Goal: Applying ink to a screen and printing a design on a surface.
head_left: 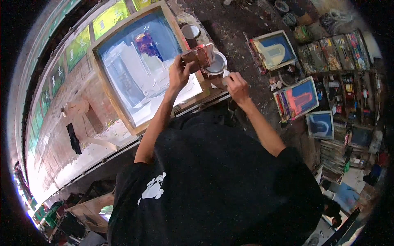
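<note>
Has a black strip (74, 139) on the tabletop (53, 159), then a wooden-framed printing screen (108, 88) near its right end; grips an ink-stained squeegee (200, 56) in the left hand (179, 74) above the screen's right edge, by an ink tub (220, 62); pinches a small white piece (225, 74), partly hidden, in the right hand (237, 86)

Wood-framed screen (127, 78) on long table (53, 151)

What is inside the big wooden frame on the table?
Inside the wooden frame: a blue surface, white areas and a purple patch. The left forearm covers part, which cannot be seen.
</note>
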### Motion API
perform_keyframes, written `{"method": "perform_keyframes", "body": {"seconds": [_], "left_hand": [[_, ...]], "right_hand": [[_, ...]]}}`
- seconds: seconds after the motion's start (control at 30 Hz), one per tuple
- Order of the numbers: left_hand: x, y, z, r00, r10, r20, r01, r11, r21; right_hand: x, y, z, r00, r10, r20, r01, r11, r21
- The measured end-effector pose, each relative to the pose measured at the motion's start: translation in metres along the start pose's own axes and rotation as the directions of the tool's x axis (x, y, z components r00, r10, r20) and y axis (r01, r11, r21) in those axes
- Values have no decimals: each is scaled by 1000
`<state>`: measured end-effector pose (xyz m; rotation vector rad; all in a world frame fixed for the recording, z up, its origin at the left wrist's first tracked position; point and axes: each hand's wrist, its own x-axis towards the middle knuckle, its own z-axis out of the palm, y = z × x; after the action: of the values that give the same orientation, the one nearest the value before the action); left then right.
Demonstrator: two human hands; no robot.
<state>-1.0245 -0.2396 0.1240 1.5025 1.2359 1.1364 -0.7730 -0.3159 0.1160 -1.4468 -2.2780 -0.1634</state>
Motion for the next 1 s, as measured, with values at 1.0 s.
{"method": "perform_keyframes", "body": {"seconds": [1.0], "left_hand": [[7,-50,-9,742,-342,577,585,-90,-806]], "right_hand": [[-74,-20,16,760,619,-198,-569,781,258]]}}
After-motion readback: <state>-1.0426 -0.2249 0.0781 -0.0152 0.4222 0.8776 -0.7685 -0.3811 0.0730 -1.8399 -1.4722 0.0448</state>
